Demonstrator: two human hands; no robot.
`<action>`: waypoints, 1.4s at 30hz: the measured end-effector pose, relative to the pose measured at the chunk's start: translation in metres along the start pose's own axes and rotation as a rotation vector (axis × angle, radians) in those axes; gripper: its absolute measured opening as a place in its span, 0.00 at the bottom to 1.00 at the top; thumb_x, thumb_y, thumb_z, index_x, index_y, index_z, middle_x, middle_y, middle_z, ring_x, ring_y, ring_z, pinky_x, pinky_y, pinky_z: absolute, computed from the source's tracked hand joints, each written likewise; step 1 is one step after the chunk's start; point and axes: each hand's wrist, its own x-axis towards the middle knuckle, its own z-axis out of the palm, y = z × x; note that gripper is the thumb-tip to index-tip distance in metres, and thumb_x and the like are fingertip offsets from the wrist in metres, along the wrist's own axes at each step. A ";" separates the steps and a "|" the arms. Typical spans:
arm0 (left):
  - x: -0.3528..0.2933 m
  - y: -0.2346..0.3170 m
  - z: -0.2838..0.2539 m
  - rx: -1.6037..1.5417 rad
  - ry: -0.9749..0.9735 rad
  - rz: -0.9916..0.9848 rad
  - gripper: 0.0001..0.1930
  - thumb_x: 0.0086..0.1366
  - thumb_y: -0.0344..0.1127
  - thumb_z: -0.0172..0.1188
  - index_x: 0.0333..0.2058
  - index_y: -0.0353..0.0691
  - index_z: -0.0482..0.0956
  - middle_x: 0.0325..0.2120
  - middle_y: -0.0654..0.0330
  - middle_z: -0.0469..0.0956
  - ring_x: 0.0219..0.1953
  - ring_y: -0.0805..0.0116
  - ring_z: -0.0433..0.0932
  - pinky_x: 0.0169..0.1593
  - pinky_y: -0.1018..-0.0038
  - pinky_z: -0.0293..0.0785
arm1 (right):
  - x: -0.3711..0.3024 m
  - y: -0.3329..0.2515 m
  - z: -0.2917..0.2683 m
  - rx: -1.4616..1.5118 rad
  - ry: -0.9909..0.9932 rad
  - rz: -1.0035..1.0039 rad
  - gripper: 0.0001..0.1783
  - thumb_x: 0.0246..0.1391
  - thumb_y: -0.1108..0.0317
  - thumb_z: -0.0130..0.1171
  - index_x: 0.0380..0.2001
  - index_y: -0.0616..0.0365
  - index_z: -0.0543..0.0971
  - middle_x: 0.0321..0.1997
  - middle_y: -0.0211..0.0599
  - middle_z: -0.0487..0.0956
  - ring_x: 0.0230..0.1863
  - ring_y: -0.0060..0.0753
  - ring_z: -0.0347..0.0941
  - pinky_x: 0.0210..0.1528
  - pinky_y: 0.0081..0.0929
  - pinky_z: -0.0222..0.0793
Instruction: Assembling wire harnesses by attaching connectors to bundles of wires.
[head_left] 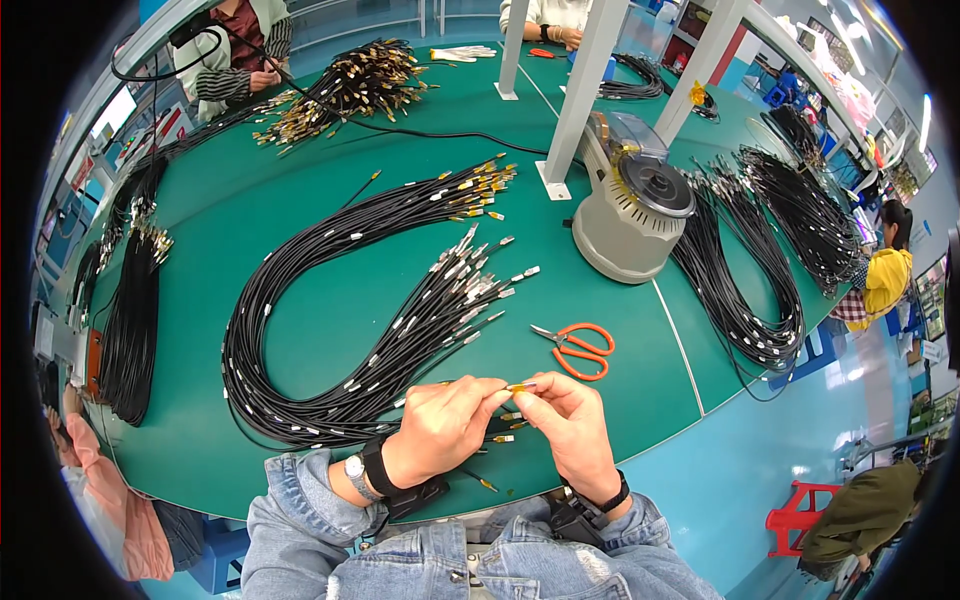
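My left hand [442,428] and my right hand [572,425] meet near the front edge of the green table. Both are closed in a pinch on a small cable end [519,387] wrapped in yellow. More yellow-tipped cable ends poke out below my fingers. Just beyond my hands lies a big curved bundle of black cables [262,318] with white tags, one end silver-tipped, the other yellow-tipped. Orange-handled scissors [578,350] rest, blades apart, beyond my right hand.
A grey tape dispenser [632,225] stands at a white metal post [580,95]. Further cable bundles lie at the right [765,325], the left [130,340] and the back [350,85]. A white glove [462,53] lies at the far edge. Several people are around the table and room.
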 end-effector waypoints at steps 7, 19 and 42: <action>0.001 0.002 -0.001 -0.011 -0.010 -0.020 0.03 0.55 0.27 0.60 0.27 0.36 0.75 0.15 0.59 0.74 0.13 0.66 0.73 0.16 0.76 0.64 | 0.001 0.001 0.001 -0.006 0.002 0.001 0.04 0.53 0.74 0.57 0.32 0.62 0.76 0.32 0.27 0.77 0.32 0.13 0.69 0.35 0.13 0.64; -0.001 0.007 -0.002 -0.226 -0.063 -0.301 0.03 0.58 0.27 0.58 0.27 0.36 0.73 0.14 0.58 0.73 0.14 0.65 0.73 0.17 0.73 0.65 | 0.002 -0.002 0.009 -0.016 0.057 -0.032 0.05 0.52 0.75 0.57 0.32 0.64 0.76 0.27 0.26 0.75 0.25 0.12 0.64 0.28 0.13 0.60; 0.005 0.003 -0.007 -0.220 0.056 -0.326 0.07 0.63 0.29 0.53 0.26 0.35 0.71 0.08 0.66 0.68 0.11 0.79 0.66 0.15 0.81 0.58 | 0.005 -0.001 0.023 0.046 -0.019 -0.158 0.13 0.51 0.74 0.58 0.41 0.63 0.71 0.34 0.29 0.72 0.31 0.17 0.65 0.34 0.15 0.62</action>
